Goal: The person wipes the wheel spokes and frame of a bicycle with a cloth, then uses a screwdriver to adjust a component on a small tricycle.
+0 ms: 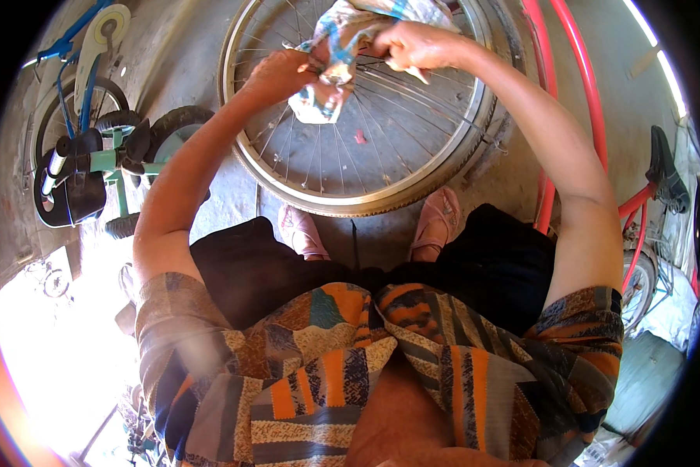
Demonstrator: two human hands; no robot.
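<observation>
A spoked bicycle wheel [381, 201] with a tyre on its rim is in front of me, its lower edge just beyond my feet. Over its hub area hangs a checked cloth [316, 107], pale with blue and tan bands. My left hand [281, 76] is closed on the cloth's left part. Above the spokes on the right, my right hand [412, 48] has its fingers curled in around the cloth's other side. The cloth covers the hub and part of the spokes.
At left stand a small green-framed cycle [116, 162] with black wheels and a blue bicycle [77, 39]. Red frame tubes [579, 54] curve along the right, near a black saddle [664, 173]. My pink shoes [437, 218] are close below the wheel. A small red scrap [360, 137] shows through the spokes.
</observation>
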